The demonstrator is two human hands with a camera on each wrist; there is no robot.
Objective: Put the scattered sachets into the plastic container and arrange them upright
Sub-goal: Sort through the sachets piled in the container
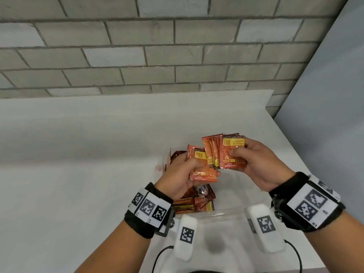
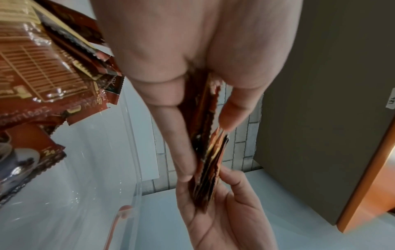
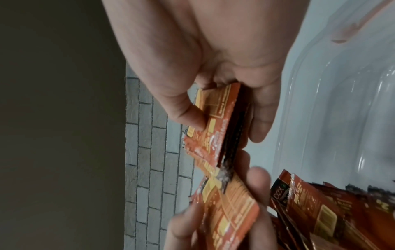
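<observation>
We start with the fanned stack of orange foil sachets (image 1: 226, 152), held up in the air over the clear plastic container (image 1: 222, 212), printed backs toward us. Our right hand (image 1: 254, 164) pinches that stack, thumb across the front sachet and fingers behind. The sachets' long axes run roughly up and away from us, leaning a little left, and the fan overlaps sideways. Our left hand (image 1: 183, 174) grips a smaller bunch of orange sachets (image 1: 201, 166) just left of and below the stack, its edge touching or overlapping the stack's lower corner; its long axis also stands near upright.

We judge the step in hand to be gathering and squaring the sachets into one block before setting them in. The next move calls for merging the two bunches, tapping the edges flush, then lowering them on their short edge into the free part of the container.

Under our left hand, darker brown and red sachets (image 1: 197, 201) lie loosely piled against the container's left side, not upright. The container sits on the white countertop (image 1: 78, 154), with a grey brick wall (image 1: 157, 46) behind.
</observation>
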